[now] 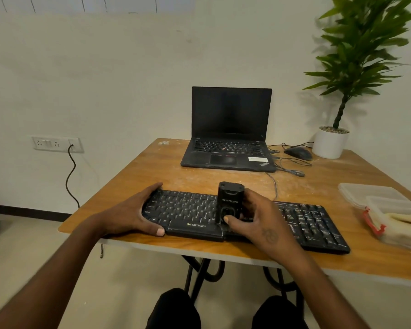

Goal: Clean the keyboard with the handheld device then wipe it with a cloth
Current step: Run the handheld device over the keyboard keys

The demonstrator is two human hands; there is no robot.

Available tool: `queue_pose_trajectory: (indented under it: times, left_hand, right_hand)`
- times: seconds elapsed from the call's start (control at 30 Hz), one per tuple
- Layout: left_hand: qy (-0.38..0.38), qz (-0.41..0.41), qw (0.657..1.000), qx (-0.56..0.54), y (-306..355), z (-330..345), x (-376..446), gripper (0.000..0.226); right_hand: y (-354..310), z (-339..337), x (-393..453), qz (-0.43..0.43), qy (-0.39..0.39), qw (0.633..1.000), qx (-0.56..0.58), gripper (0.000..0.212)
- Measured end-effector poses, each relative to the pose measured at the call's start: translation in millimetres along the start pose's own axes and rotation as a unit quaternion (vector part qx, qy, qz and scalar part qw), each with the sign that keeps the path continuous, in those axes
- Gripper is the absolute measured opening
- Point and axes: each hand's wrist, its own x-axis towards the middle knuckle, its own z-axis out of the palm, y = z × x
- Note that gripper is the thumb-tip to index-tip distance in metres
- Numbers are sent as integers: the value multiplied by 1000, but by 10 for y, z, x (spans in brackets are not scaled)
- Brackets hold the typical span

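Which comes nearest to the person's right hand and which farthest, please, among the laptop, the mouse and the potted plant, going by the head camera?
From the right hand, which grips the handheld device over the keyboard:
1. Laptop, straight behind the hand, mid-table.
2. Mouse, farther back and to the right, beside the laptop.
3. Potted plant, at the far right corner, just beyond the mouse.

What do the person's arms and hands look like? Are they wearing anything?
Both arms are bare, with no sleeves, gloves, watch or rings showing. The right hand has a small dark round marking on its back. The left hand has no markings that show.
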Motion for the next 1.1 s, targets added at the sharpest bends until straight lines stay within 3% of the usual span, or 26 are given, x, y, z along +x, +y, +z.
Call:
queue_pose_trajectory:
  times: [0.33, 0.63, 0.93, 1.1]
  left_hand:
    - [6, 5, 1000, -5, -24, -1, 11, 132]
    - [1, -1, 1000, -1, -5, -3, 9, 133]
    - [1, 1, 1000, 0, -14, 0, 14, 134]
    - [1, 2, 1000, -2, -16, 4, 10, 134]
  right_hand:
    - [142, -431, -257, 54, 37, 998, -2, 56]
    - [-1, -41, -154, 20, 21, 999, 24, 48]
    - [125, -412, -279, 51, 60, 997, 6, 57]
    - [61, -230, -190, 40, 55, 998, 10, 54]
